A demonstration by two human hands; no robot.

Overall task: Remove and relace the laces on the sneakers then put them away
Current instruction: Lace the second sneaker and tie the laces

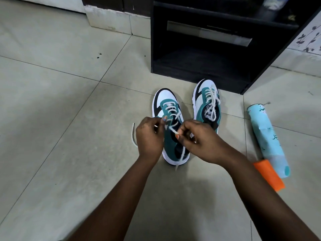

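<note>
The person bends over 2 sneakers that stand on the tiled floor (pixel 60 101), toes pointing away. The left hand (pixel 150 136) is curled and pinches the white lace (pixel 172 129) at the upper eyelets of the near sneaker (pixel 171 108), on its left side. The right hand (pixel 196 138) is also closed on this same lace, pinching it just beside the left hand, so a short piece of lace is stretched between the 2 hands. One loose end of the lace runs down under the right hand, over the heel of the shoe to the floor. Another lace end lies on the floor just left of the left hand. The near sneaker is teal, white and black, and laced in its lower rows. The second sneaker (pixel 207 100) stands beyond the right hand, fully laced, close in front of a black cabinet (pixel 199 54). To the right of the right hand, well apart, lies a light blue cylinder-shaped bottle (pixel 265 136) on its side, with an orange object (pixel 268 173) touching its near end.
</note>
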